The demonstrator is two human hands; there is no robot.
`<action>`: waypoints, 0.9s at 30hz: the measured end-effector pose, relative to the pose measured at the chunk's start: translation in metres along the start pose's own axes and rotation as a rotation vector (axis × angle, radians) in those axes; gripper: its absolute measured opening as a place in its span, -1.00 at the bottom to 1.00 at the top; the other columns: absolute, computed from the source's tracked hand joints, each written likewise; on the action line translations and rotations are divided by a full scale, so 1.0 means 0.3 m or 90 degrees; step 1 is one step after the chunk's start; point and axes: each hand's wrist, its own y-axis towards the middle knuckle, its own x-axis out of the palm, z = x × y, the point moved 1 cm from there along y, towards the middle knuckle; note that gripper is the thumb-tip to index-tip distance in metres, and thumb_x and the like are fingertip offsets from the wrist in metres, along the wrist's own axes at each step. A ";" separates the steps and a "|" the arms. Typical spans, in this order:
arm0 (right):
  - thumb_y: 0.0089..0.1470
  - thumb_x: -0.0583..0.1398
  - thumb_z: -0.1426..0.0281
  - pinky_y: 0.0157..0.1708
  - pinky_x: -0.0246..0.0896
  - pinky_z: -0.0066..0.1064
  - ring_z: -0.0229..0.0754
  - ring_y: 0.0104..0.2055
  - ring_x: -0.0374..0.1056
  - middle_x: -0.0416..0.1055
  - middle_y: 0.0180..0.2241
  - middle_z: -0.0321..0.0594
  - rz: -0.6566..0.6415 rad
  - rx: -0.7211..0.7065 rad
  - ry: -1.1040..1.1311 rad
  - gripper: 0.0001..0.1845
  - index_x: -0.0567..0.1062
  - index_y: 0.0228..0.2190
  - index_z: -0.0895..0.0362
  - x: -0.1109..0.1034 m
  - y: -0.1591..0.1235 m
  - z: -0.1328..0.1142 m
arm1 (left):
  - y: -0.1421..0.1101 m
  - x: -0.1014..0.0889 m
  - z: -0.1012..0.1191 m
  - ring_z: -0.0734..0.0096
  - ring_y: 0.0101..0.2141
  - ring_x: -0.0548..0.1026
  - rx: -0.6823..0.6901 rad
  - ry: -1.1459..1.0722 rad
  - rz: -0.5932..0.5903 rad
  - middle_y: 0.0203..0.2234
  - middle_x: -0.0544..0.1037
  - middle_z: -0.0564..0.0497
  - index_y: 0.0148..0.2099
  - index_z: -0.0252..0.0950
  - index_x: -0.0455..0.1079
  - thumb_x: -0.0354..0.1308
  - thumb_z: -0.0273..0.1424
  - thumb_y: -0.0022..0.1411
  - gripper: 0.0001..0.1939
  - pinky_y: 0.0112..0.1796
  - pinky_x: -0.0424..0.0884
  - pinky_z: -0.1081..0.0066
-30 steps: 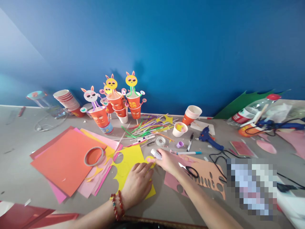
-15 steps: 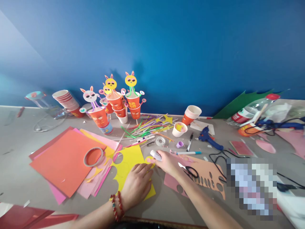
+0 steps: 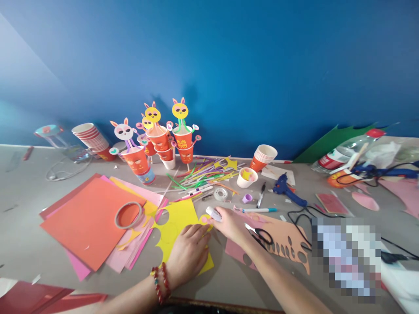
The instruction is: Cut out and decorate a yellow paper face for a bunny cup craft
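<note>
In the head view, my right hand point(image 3: 229, 223) is closed around a white glue stick point(image 3: 214, 213). The glue stick is tilted, its far end pointing up and left, while its lower end is hidden by my fingers. Lying palm down, my left hand point(image 3: 189, 248) rests on a yellow paper sheet point(image 3: 176, 218) with round cut-outs. Its fingertips reach a small yellow paper piece point(image 3: 203, 217) with pink spots, just beside my right fingers. A purple cap point(image 3: 247, 198) lies beyond my right hand.
Left are orange paper sheets point(image 3: 78, 222) with a tape roll point(image 3: 128, 215). Behind stand animal-faced paper cups point(image 3: 135, 159) and a pile of coloured sticks point(image 3: 206, 174). Scissors point(image 3: 262, 235) lie on peach paper point(image 3: 294, 233) at right, near a blue glue gun point(image 3: 288, 190) and its cable.
</note>
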 end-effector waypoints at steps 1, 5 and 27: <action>0.07 0.27 0.05 -0.53 -0.12 -0.47 -0.21 -0.47 0.35 0.46 -0.53 -0.32 0.000 0.000 0.000 -0.62 0.36 -0.50 0.07 0.000 0.000 0.000 | 0.000 0.000 0.000 0.08 0.05 0.40 -0.001 0.002 0.000 0.14 0.44 -0.10 0.08 -0.25 0.35 0.06 -0.47 0.26 -0.66 0.05 0.34 0.07; 0.06 0.27 0.04 -0.53 -0.13 -0.47 -0.21 -0.47 0.35 0.45 -0.54 -0.33 -0.002 0.003 -0.001 -0.61 0.35 -0.50 0.07 -0.001 0.001 -0.001 | 0.000 -0.003 0.001 0.08 0.05 0.40 0.003 0.003 0.000 0.14 0.43 -0.11 0.09 -0.27 0.35 0.05 -0.47 0.26 -0.65 0.05 0.34 0.07; 0.10 0.23 0.03 -0.53 -0.17 -0.46 -0.24 -0.51 0.32 0.46 -0.54 -0.32 -0.019 0.012 0.004 -0.61 0.37 -0.50 0.07 -0.013 0.001 -0.010 | -0.003 -0.100 -0.044 0.09 0.04 0.41 -0.015 -0.017 -0.002 0.06 0.47 -0.13 0.15 -0.26 0.32 0.08 -0.39 0.33 -0.64 0.05 0.37 0.07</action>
